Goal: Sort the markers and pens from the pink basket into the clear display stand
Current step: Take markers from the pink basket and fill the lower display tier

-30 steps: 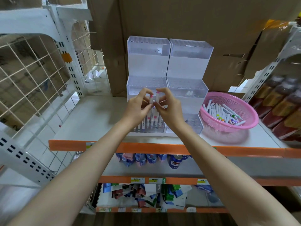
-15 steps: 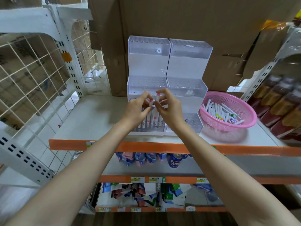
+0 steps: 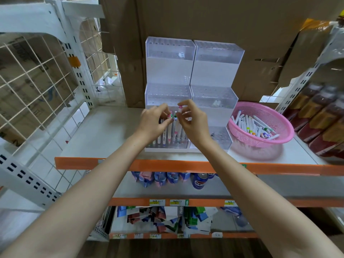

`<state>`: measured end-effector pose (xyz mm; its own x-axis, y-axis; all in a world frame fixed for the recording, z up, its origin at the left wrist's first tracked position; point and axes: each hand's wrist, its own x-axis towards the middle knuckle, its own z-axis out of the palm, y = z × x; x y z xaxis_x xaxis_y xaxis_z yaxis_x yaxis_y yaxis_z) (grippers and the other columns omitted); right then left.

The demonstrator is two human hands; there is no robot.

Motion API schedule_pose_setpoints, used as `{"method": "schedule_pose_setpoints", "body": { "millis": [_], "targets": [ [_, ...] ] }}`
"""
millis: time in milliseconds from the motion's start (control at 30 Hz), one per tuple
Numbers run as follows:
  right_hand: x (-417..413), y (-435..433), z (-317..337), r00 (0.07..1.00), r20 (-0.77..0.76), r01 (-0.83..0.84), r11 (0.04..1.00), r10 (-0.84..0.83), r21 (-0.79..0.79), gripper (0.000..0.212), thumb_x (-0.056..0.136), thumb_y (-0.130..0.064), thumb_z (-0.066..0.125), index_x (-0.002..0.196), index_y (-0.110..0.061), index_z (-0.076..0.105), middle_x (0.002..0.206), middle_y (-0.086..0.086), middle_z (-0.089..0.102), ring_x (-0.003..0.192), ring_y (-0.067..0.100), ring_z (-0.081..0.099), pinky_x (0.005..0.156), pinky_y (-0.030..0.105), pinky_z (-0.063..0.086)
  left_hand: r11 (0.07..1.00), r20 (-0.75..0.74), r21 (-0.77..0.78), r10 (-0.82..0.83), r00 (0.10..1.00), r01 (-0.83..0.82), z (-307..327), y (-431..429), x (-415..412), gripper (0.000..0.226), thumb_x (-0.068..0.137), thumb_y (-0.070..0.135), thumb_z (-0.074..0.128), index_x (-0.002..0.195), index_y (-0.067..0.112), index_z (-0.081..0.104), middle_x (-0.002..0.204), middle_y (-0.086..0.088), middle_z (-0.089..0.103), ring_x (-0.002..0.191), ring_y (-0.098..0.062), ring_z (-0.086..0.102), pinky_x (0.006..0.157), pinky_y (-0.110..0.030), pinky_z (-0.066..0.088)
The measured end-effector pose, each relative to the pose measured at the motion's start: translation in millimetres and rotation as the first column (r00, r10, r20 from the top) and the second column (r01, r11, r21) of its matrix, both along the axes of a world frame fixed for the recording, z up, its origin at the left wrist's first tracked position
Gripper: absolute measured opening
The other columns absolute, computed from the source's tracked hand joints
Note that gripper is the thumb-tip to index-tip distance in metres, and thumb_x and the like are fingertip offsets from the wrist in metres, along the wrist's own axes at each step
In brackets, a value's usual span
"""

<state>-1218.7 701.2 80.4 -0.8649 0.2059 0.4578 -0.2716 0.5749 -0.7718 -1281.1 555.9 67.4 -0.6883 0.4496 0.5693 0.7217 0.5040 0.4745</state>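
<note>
The clear display stand (image 3: 193, 71) rises in three steps at the back of the white shelf. Several white markers (image 3: 172, 135) stand upright in its lowest left tier. My left hand (image 3: 153, 121) pinches the top of one of these markers. My right hand (image 3: 191, 120) pinches the pink-capped top of a marker (image 3: 179, 116) right beside it. The pink basket (image 3: 279, 127) sits to the right of the stand and holds several white markers (image 3: 253, 125) with coloured caps.
Brown cardboard boxes (image 3: 204, 25) fill the wall behind the stand. A white wire grid panel (image 3: 42, 75) stands at the left. Dark bottles (image 3: 323, 118) line the right edge. The orange shelf lip (image 3: 186, 165) runs along the front, with packaged goods on lower shelves.
Both hands stay at the lowest left tier, and their fingertips have shifted slightly over the marker tops. The camera has drifted a little.
</note>
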Motion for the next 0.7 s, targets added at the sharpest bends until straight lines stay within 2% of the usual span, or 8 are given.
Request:
{"method": "schedule_pose_setpoints", "body": {
  "millis": [67,167,300,700],
  "targets": [
    [-1.1,0.6,-2.0,1.000,0.005,0.002,1.000,-0.002,0.006,0.020,0.090,-0.007,0.060,0.109,-0.006,0.059,0.092,0.008,0.066,0.076,0.019,0.059,0.074,0.034,0.050,0.999,-0.035,-0.042,0.001,0.999,-0.002,-5.5,0.0,0.6,0.016,0.081,0.022,0.072,0.084,0.013,0.059,0.075,0.006,0.063,0.073,-0.019,0.057,0.071,-0.043,0.048],
    [-2.2,1.5,-4.3,1.000,0.014,0.006,1.000,-0.006,-0.009,0.018,0.090,-0.008,0.061,0.108,-0.007,0.059,0.090,0.007,0.066,0.073,0.015,0.057,0.072,0.032,0.050,0.999,-0.077,-0.043,0.021,0.997,-0.025,-12.6,1.4,2.7,0.016,0.078,0.019,0.075,0.081,0.013,0.060,0.075,0.004,0.064,0.075,-0.021,0.056,0.072,-0.035,0.039],
    [-1.0,3.2,-8.8,0.997,-0.055,0.050,0.998,-0.047,0.048,0.020,0.088,-0.007,0.066,0.106,-0.007,0.058,0.079,-0.002,0.061,0.070,0.016,0.061,0.062,0.018,0.047,0.999,-0.111,-0.040,0.030,0.993,-0.034,-12.2,1.3,3.5,0.017,0.077,0.017,0.076,0.080,0.011,0.061,0.075,0.002,0.064,0.075,-0.021,0.056,0.072,-0.030,0.027],
    [-1.5,4.6,-14.6,0.994,-0.102,0.044,0.996,-0.035,0.082,0.020,0.087,-0.004,0.066,0.104,-0.005,0.057,0.075,-0.003,0.059,0.066,0.014,0.060,0.061,0.008,0.043,0.999,-0.129,-0.032,0.007,0.992,-0.011,-13.2,-1.4,3.0,0.012,0.078,0.019,0.072,0.079,0.012,0.062,0.075,0.004,0.065,0.076,-0.021,0.057,0.074,-0.031,0.029]
  ]
}}
